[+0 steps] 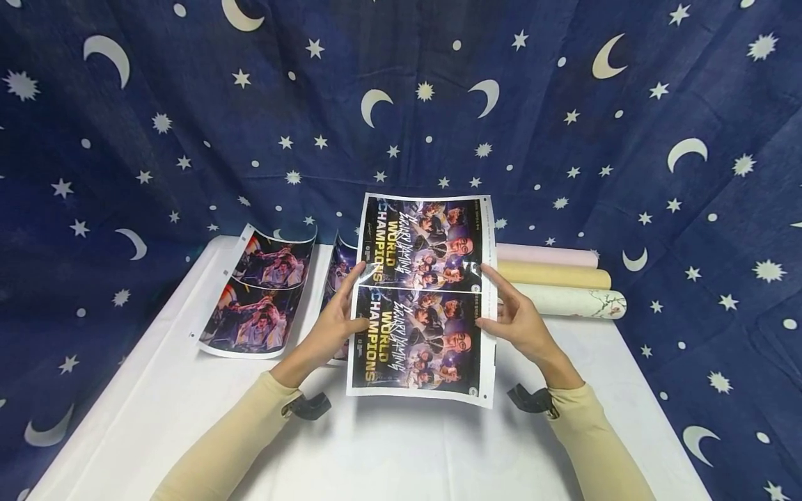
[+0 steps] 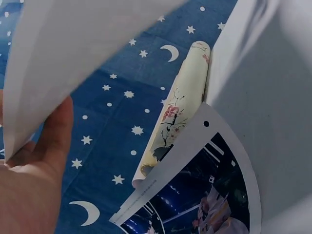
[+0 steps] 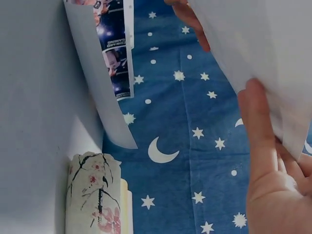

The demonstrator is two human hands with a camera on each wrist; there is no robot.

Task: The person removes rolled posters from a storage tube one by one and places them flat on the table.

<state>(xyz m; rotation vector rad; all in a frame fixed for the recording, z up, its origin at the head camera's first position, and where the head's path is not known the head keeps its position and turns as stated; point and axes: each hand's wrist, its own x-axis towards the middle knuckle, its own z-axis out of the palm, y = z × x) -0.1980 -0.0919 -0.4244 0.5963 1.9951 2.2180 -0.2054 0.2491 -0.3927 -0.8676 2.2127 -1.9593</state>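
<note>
A printed poster sheet [image 1: 432, 334] hangs above the table, tilted toward the head camera. It carries two identical panels with yellow "WORLD CHAMPIONS" lettering and a group of people. My left hand [image 1: 328, 327] pinches its left edge, thumb on the printed face and fingers partly hidden behind. At the opposite edge, my right hand [image 1: 523, 327] grips it in the same way. Both wrist views show the plain white back of the sheet [image 2: 83, 44], with the left hand [image 2: 39, 175] and the right hand [image 3: 273, 165] at its edges.
Left on the white table [image 1: 451, 452] lies a curled sheet with red and purple pictures [image 1: 260, 299]. Another blue printed sheet [image 1: 338, 268] sits partly behind the held one. Pink, yellow and flower-patterned rolls [image 1: 570, 300] lie at the right rear, before a starry blue cloth [image 1: 426, 160].
</note>
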